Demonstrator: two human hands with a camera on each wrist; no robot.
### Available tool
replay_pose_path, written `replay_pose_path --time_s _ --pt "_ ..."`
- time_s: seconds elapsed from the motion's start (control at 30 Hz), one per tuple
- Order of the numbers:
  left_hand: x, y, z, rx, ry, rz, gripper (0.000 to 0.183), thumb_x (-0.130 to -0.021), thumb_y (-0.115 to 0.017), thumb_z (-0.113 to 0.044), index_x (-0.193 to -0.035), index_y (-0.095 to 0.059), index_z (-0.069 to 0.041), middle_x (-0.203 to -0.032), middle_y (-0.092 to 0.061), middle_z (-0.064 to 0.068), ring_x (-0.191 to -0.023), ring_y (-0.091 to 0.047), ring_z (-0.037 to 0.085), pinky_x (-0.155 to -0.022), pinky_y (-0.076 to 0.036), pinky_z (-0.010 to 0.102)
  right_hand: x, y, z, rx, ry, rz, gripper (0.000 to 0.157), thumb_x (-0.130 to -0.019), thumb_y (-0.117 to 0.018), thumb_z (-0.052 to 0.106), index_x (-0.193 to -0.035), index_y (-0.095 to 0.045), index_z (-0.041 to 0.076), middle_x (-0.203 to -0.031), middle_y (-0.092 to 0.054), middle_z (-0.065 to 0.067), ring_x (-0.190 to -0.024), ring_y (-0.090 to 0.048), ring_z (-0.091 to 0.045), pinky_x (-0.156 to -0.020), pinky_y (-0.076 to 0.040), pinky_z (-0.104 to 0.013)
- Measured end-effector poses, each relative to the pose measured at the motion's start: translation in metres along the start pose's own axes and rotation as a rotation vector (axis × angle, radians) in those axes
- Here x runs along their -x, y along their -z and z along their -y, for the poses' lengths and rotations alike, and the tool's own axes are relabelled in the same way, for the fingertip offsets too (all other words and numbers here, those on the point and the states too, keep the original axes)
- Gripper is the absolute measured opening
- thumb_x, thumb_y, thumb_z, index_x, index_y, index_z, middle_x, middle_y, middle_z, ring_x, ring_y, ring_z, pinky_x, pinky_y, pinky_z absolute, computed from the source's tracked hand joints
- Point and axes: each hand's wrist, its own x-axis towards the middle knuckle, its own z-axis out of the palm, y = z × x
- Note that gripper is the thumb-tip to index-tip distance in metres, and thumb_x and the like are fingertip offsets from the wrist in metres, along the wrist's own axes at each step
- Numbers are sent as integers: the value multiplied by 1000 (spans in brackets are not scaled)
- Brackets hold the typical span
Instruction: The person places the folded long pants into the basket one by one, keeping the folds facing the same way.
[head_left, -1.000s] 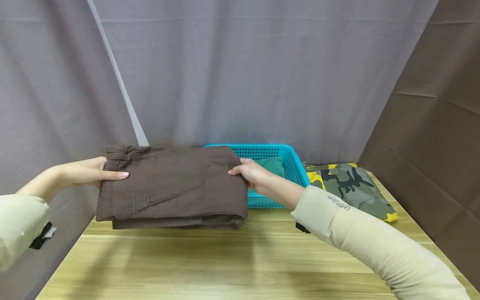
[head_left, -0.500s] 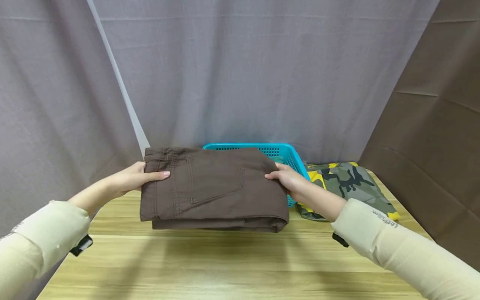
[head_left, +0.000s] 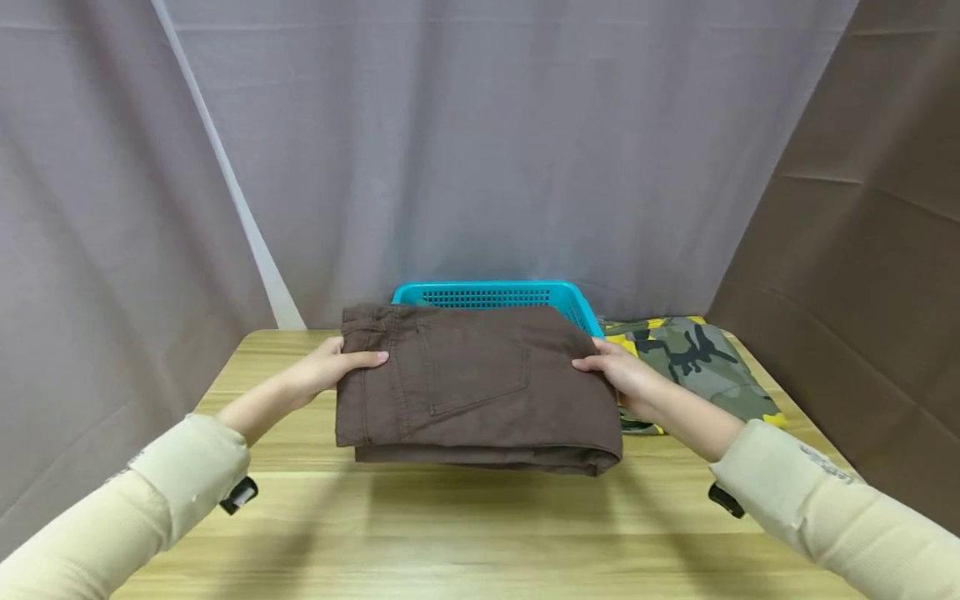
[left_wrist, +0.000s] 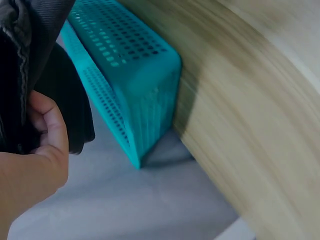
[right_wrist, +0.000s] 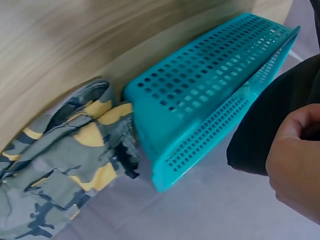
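A folded pair of brown trousers point(head_left: 480, 383) is held up above the table, back pocket facing me. My left hand point(head_left: 318, 371) grips the waistband end, thumb on the front and fingers behind. At the other end my right hand point(head_left: 626, 379) pinches the folded edge the same way. Behind the trousers stands a blue perforated plastic basket point(head_left: 480, 292), mostly hidden by them in the head view. The left wrist view shows the basket's side point(left_wrist: 150, 105) below and apart from the trousers.
Folded camouflage clothing point(head_left: 697, 367) in grey, black and yellow lies on the table right of the basket. The wooden table point(head_left: 465, 542) reaches back to a grey curtain point(head_left: 480, 150). A brown panel point(head_left: 862, 250) closes off the right side.
Both hands have carried the folded trousers to the right, from the table's left side to in front of the basket. The green cloth seen earlier inside the basket is now hidden.
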Motion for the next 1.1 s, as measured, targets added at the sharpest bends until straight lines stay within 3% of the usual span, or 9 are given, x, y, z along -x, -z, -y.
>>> replay_pose_path --time_s 0.1,0.23,0.5,0.67,0.9,1.1 --pt "-3 -5 8 46 -13 1 43 -94 -54 -24 -125 -50 5 -84 -69 -10 -79 -67 5 -77 -54 26 -1 3 -3 6 9 9 65 -99 -41 17 -153 -6 9 -153 -21 -24 -114 -54 -23 -94 -48 -36" --pt "-7 -12 17 79 -18 -16 41 -93 -56 -22 -123 -51 6 -84 -70 -9 -77 -68 6 -75 -55 26 -1 6 -10 16 20 12 63 -99 -42 16 -152 -10 7 -151 -25 -25 -96 -58 -8 -91 -49 -32" --pt "-17 -25 21 108 -9 -46 47 -93 -56 -25 -129 -47 4 -86 -69 -9 -79 -66 6 -79 -52 25 -2 14 -22 6 20 -4 63 -100 -41 17 -152 -8 6 -152 -21 -26 -95 -57 -6 -89 -49 -30" --pt "-23 -34 26 104 6 -99 48 -94 -55 -23 -133 -44 2 -88 -67 -8 -78 -64 5 -79 -51 24 -4 18 -27 -9 35 15 62 -100 -40 16 -152 -9 5 -150 -22 -28 -91 -58 -3 -86 -51 -28" --pt "-40 -47 25 15 -24 -195 46 -94 -54 -15 -135 -42 3 -116 -61 20 -89 -62 14 -83 -50 30 -15 25 -28 53 18 -29 60 -101 -39 18 -152 -10 7 -150 -26 -26 -104 -57 -14 -92 -48 -35" --pt "-61 -49 16 12 -1 -234 50 -95 -52 -12 -140 -37 2 -128 -53 24 -105 -58 27 -92 -47 37 -31 36 -24 109 32 -45 58 -102 -33 14 -153 -5 8 -151 -21 -27 -123 -45 -34 -98 -44 -40"
